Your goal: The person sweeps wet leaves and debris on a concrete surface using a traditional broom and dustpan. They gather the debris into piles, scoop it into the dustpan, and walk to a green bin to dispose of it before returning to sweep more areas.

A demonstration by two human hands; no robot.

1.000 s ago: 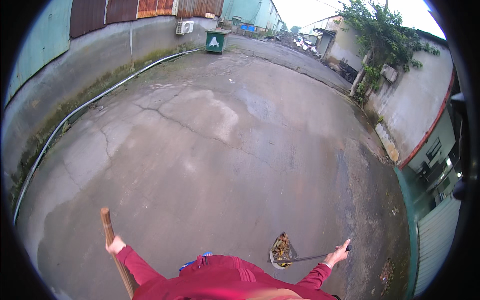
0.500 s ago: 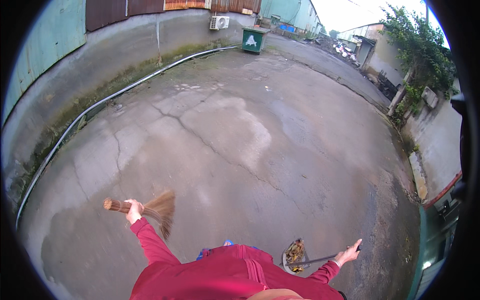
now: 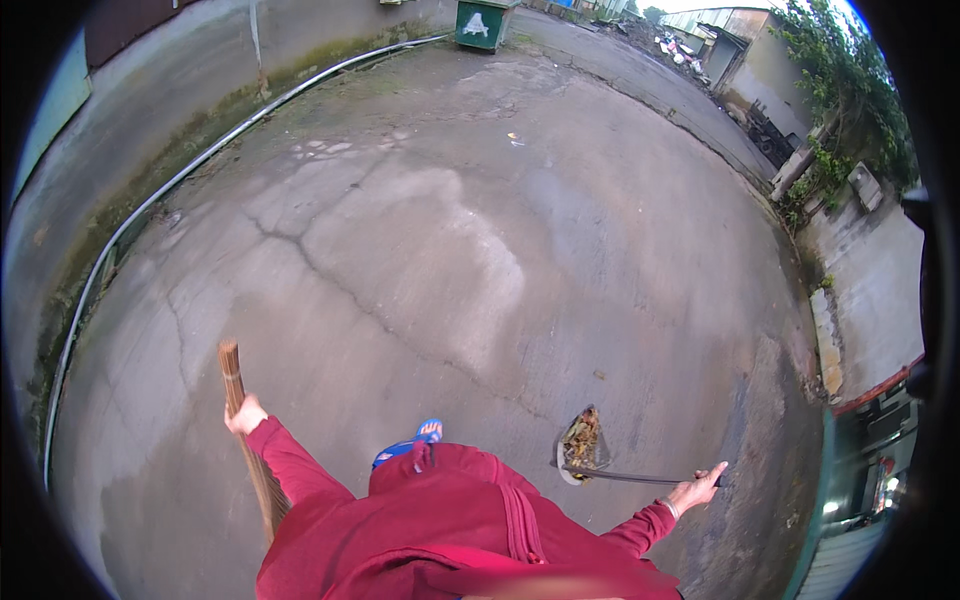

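Observation:
My left hand (image 3: 244, 414) grips the wooden handle of a straw broom (image 3: 240, 410), held nearly upright with its bristles down beside my red sleeve. Out to the right, my right hand (image 3: 697, 490) holds the long thin handle of a dustpan (image 3: 581, 446). The pan hangs just above the concrete and carries brown leaves and litter. A blue sandal (image 3: 412, 444) on my foot shows between the two arms.
A cracked concrete yard (image 3: 430, 260) stretches ahead. A grey pipe (image 3: 150, 205) runs along the wall on the left. A green bin (image 3: 479, 22) stands far ahead. A low wall with plants (image 3: 830, 180) and a green gate (image 3: 850, 500) line the right side.
My left hand has turned the broom from lying sideways with its bristles out to standing upright, handle end up. The view has moved forward over the yard. The dustpan stays out on the right.

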